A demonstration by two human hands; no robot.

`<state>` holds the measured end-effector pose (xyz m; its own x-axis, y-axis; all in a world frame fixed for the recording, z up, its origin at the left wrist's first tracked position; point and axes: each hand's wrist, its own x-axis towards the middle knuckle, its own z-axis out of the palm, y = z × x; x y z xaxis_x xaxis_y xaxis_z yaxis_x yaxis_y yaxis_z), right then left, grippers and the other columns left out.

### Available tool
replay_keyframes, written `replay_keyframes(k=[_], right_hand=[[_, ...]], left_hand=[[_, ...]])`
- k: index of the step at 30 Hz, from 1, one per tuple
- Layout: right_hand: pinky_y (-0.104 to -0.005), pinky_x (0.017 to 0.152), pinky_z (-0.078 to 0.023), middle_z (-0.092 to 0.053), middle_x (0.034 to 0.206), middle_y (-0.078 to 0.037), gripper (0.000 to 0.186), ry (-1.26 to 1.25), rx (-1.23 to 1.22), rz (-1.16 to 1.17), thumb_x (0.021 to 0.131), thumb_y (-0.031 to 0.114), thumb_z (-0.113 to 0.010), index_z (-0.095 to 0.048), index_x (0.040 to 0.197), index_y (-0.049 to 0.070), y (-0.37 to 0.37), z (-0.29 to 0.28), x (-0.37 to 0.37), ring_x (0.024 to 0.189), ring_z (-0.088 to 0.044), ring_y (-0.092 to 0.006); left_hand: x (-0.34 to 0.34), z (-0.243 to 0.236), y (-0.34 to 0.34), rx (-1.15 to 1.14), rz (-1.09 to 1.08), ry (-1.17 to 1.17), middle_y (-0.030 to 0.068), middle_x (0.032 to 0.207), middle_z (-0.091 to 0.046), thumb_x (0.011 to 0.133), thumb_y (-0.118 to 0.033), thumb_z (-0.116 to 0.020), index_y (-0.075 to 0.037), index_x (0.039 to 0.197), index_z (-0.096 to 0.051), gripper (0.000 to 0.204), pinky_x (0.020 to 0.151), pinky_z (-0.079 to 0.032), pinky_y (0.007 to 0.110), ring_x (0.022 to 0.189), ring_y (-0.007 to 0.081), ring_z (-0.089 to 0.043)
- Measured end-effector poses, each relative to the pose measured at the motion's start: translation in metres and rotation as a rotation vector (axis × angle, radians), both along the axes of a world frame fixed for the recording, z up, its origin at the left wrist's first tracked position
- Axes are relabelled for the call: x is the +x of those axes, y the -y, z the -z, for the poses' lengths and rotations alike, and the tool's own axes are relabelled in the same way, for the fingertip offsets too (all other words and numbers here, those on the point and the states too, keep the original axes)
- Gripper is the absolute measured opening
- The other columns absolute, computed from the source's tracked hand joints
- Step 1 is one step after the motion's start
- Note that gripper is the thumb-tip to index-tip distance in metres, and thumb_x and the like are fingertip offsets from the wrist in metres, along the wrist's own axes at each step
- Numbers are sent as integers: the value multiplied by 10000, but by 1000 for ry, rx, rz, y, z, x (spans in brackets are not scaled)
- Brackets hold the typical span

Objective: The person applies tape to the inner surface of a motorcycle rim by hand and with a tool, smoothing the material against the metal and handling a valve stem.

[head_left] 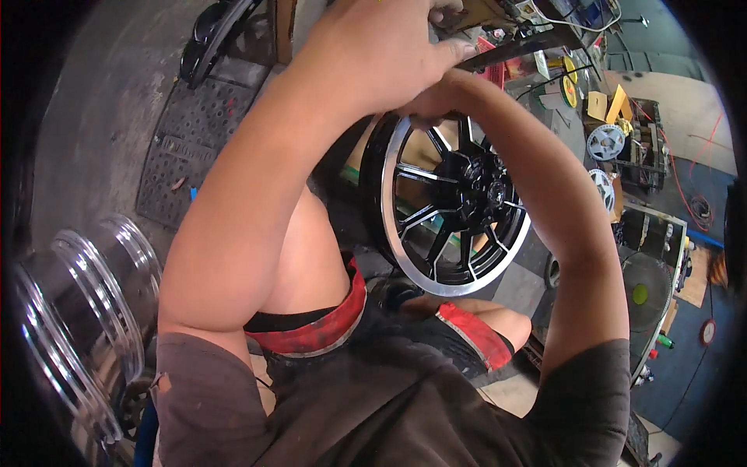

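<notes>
A black spoked wheel [447,292] with a bright bare-metal rim stands tilted in front of my legs. My right hand [436,101] is at its upper edge, below my left wrist, with its fingers curled in shadow; what they grip is hidden. Above it, my left hand [436,43] reaches across near the picture's top edge. Its thumb points right, beside the end of a dark flat bar [521,50]. The other fingers are mostly cut off or hidden, and whether they hold that bar cannot be seen.
Several shiny metal rims [93,272] stand at the left. A dark dimpled mat [194,140] lies on the floor at the upper left. On the right are a crate [646,148] of parts, a silver round part [605,143] and a metal-framed case [654,265].
</notes>
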<state>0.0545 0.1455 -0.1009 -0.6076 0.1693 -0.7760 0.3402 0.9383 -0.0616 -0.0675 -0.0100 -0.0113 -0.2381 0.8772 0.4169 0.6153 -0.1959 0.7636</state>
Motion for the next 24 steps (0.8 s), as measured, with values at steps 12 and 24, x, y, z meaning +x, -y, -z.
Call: replay_keyframes(k=[12, 24], right_hand=[[-497, 869, -598, -789, 1039, -152, 217, -523, -4, 29, 956, 213, -679, -810, 1125, 175, 44, -11, 45, 990, -756, -380], [-524, 787, -601, -775, 905, -167, 253, -296, 324, 29, 893, 172, -644, -819, 1076, 183, 83, -9, 56, 858, -760, -396]], left_hand=[[-15, 18, -10, -52, 18, 68, 247, 1170, -746, 886, -293, -823, 16, 1224, -743, 465, 984, -563, 435, 1115, 379, -723], [-19, 25, -17, -138, 79, 58, 251, 1131, -763, 894, -290, -813, 11, 1221, -747, 449, 969, -579, 443, 1086, 386, -741]])
